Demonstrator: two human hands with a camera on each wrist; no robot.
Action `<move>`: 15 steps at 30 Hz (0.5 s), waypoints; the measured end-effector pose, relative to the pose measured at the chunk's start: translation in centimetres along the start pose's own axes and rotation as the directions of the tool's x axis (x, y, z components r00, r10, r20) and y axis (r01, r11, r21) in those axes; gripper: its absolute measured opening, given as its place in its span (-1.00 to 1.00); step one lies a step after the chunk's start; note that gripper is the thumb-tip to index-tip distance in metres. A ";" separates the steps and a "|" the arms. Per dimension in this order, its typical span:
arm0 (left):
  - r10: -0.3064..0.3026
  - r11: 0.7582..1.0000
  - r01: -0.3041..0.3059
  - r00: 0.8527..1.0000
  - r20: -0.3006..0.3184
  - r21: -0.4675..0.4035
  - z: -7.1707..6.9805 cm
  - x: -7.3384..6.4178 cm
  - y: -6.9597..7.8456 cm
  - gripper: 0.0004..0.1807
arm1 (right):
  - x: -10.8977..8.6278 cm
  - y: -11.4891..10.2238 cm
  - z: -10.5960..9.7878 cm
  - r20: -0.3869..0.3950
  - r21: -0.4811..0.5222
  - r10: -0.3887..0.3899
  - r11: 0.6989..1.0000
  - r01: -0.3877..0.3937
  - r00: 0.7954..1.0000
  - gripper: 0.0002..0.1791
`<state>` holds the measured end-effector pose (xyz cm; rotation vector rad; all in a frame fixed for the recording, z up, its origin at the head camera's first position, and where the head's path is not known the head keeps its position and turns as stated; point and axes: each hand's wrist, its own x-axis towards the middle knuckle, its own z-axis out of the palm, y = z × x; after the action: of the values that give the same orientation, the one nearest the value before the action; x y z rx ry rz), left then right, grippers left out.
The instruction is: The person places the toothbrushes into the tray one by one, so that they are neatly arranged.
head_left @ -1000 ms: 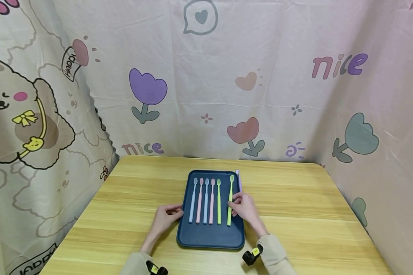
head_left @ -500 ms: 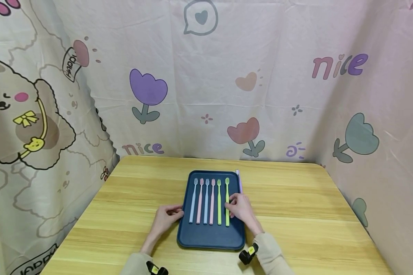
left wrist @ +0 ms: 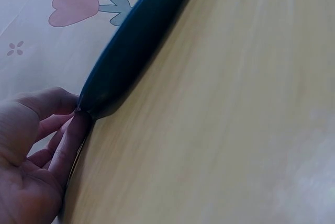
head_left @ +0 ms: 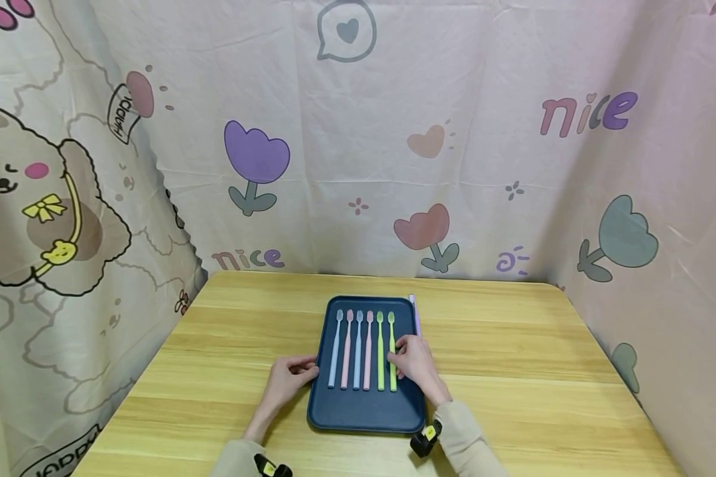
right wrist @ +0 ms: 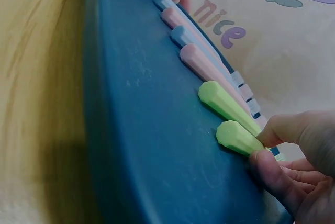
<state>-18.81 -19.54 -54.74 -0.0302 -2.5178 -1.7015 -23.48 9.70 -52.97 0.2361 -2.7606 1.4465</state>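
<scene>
On a dark blue tray (head_left: 365,416) lie several toothbrushes side by side, heads toward the far end. A light blue toothbrush (head_left: 334,358) is leftmost, then a pink toothbrush (head_left: 345,358), another blue, another pink and a green toothbrush (head_left: 380,358). My right hand (head_left: 416,363) pinches the rightmost green toothbrush (right wrist: 235,137) between thumb and fingers, close beside the other green one and roughly parallel to it. At the tray's left edge, my left hand (head_left: 286,381) holds the rim with thumb and fingers, as the left wrist view shows (left wrist: 44,145).
A purple toothbrush (head_left: 414,306) lies outside the tray, along its far right edge, partly hidden behind the rim and right hand. The tray stands on a wooden table (head_left: 513,371), with patterned curtains (head_left: 358,132) behind and at both sides.
My right hand has moved left with the green toothbrush, bringing it from near the tray's right rim to beside the other green one. My left hand stays at the rim.
</scene>
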 end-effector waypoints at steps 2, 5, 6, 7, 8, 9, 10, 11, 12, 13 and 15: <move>-0.008 1.000 0.008 1.000 0.000 -0.002 0.0 0.0 0.0 -0.71 | 0.0 0.0 0.1 -0.005 -0.012 -0.005 1.000 0.004 1.000 -0.71; -0.025 1.000 0.025 1.000 -0.003 -0.012 0.0 0.1 0.0 -0.71 | -0.1 0.0 0.1 -0.008 -0.013 -0.005 1.000 0.005 1.000 -0.71; -0.027 1.000 0.027 1.000 -0.003 -0.014 0.1 0.1 0.0 -0.71 | -0.1 0.0 0.1 -0.011 -0.011 -0.012 1.000 0.012 1.000 -0.70; -0.029 0.999 0.029 1.000 -0.002 -0.017 0.1 0.1 0.0 -0.71 | -0.1 0.1 0.1 -0.013 -0.007 -0.016 1.000 0.016 1.000 -0.70; -0.027 1.000 0.027 1.000 -0.001 -0.016 0.1 0.1 0.0 -0.71 | -0.1 0.1 0.1 -0.014 -0.004 -0.020 1.000 0.020 1.000 -0.69; -0.026 1.000 0.026 1.000 -0.001 -0.017 0.1 0.1 0.0 -0.71 | -0.2 0.1 0.0 -0.015 0.005 -0.021 1.000 0.021 1.000 -0.69; -0.027 1.000 0.027 1.000 0.000 -0.017 0.1 0.1 0.0 -0.71 | -0.2 0.2 0.0 -0.015 0.012 -0.023 1.000 0.023 1.000 -0.69; -0.028 0.999 0.028 1.000 0.001 -0.016 0.1 0.1 0.0 -0.71 | -0.3 0.2 -0.1 -0.017 0.018 -0.028 0.999 0.028 0.999 -0.69; -0.027 1.000 0.027 1.000 0.001 -0.014 0.1 0.1 -0.1 -0.71 | -0.3 0.3 -0.1 -0.017 0.025 -0.029 0.999 0.030 0.999 -0.69; -0.026 1.000 0.026 1.000 0.001 -0.013 0.1 0.2 -0.1 -0.71 | -0.4 0.3 -0.2 -0.016 0.027 -0.033 0.999 0.034 0.999 -0.69; -0.028 1.000 0.028 1.000 -0.002 -0.011 0.1 0.2 -0.1 -0.71 | -0.5 0.4 -0.4 -0.008 0.037 -0.033 0.999 0.033 0.999 -0.68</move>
<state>-19.00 -19.46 -54.84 0.0057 -2.5194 -1.7249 -23.06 10.27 -53.10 0.2749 -2.7131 1.4888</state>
